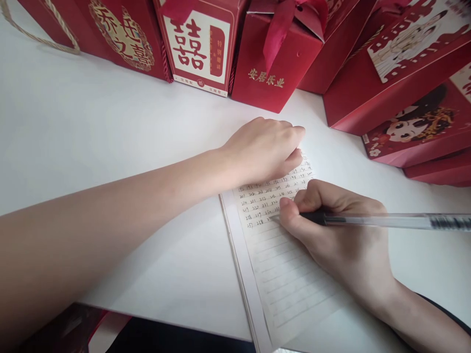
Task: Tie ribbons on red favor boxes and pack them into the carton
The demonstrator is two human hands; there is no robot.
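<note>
While right hand [342, 240] pinches pen [382, 220] | left hand [265, 147] lies (curled)

A smooth white tabletop [73, 122] carries a cream-paged, lined paper notebook [294, 274], open near and right of centre. Along the far side stand a red bag with gold lettering [88, 32] at left, a red-and-cream box [200, 46], a red ribbon-tied box [270, 63] and, at right, a red package with a cartoon face [415, 122].
</note>
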